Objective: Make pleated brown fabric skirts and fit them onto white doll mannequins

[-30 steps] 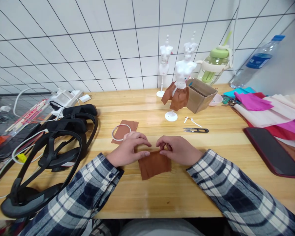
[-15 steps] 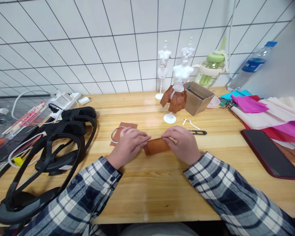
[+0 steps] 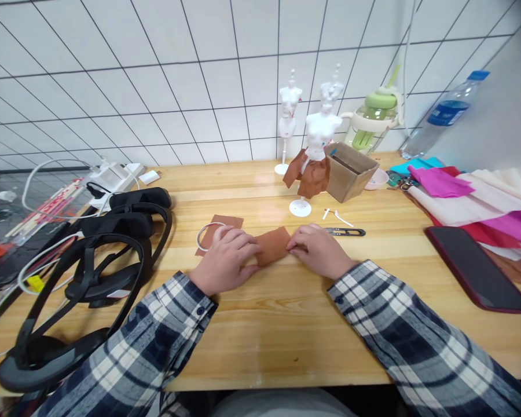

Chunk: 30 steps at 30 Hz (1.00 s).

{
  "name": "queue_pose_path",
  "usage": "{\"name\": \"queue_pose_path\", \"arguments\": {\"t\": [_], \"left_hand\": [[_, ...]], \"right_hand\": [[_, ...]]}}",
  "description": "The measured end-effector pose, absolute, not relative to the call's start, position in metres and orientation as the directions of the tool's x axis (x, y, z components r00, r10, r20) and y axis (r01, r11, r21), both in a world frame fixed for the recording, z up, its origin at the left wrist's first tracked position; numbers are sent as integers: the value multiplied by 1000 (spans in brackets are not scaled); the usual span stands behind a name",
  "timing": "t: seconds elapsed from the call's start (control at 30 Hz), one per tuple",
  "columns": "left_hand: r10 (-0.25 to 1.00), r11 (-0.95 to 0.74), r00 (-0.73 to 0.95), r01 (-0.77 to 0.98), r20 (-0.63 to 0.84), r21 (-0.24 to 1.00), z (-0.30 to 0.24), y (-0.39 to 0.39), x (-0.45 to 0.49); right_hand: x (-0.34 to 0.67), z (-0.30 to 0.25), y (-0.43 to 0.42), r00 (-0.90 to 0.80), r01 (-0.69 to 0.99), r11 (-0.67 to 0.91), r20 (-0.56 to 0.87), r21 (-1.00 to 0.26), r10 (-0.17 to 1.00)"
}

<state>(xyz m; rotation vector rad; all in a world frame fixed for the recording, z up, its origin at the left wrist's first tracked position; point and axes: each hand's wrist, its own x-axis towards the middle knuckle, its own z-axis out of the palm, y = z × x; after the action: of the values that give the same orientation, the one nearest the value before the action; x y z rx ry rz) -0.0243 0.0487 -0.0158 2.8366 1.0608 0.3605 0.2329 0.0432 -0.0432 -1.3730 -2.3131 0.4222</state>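
Note:
A small brown cloth piece (image 3: pixel 272 245) lies folded on the wooden table (image 3: pixel 286 324) between my hands. My left hand (image 3: pixel 226 259) pinches its left edge, fingers closed on it. My right hand (image 3: pixel 319 249) grips its right edge in the same way. Behind my left hand lies a second brown cloth piece (image 3: pixel 219 226) with a white ring (image 3: pixel 202 235) on it. A white mini mannequin (image 3: pixel 315 145) wearing a brown skirt stands behind, with a second bare mannequin (image 3: pixel 287 119) beside it.
Thread snips (image 3: pixel 345 232) lie right of my hands. A cardboard box (image 3: pixel 349 171), green cup (image 3: pixel 375 119) and water bottle (image 3: pixel 443 113) stand at the back right. Coloured fabrics (image 3: pixel 477 200) and a phone (image 3: pixel 477 269) lie right. Black headsets (image 3: pixel 87 272) and cables fill the left.
The brown cloth, lying near me a second ago, was lifted and folded upward. It now rests folded farther from me, held at both edges.

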Motion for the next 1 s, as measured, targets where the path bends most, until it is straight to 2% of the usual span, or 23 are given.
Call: {"name": "queue_pose_path", "arguments": {"t": [0.13,0.2,0.33,0.5,0.7,1.0], "left_hand": [[617,-773,775,564,137,289,-10,38,-20],[638,-753,758,578,134,315,-10,36,-18],[706,-694,700,656,104,296,-16,39,-14],[677,-727,726,635,118,261,-23,43,-12],[706,-703,698,667,125,245,-25,44,-15],[822,-552,564,755,77,354,-34,51,-17]], "right_hand": [[232,-43,40,-447,758,464,154,-457,881],[231,-41,39,-454,760,464,140,-455,880],[231,-41,39,-461,754,451,106,-478,881],[231,-40,40,-452,753,428,80,-500,889],[231,-39,40,-416,767,376,43,-519,908],[231,-41,45,-377,752,308,3,-582,926]]}}
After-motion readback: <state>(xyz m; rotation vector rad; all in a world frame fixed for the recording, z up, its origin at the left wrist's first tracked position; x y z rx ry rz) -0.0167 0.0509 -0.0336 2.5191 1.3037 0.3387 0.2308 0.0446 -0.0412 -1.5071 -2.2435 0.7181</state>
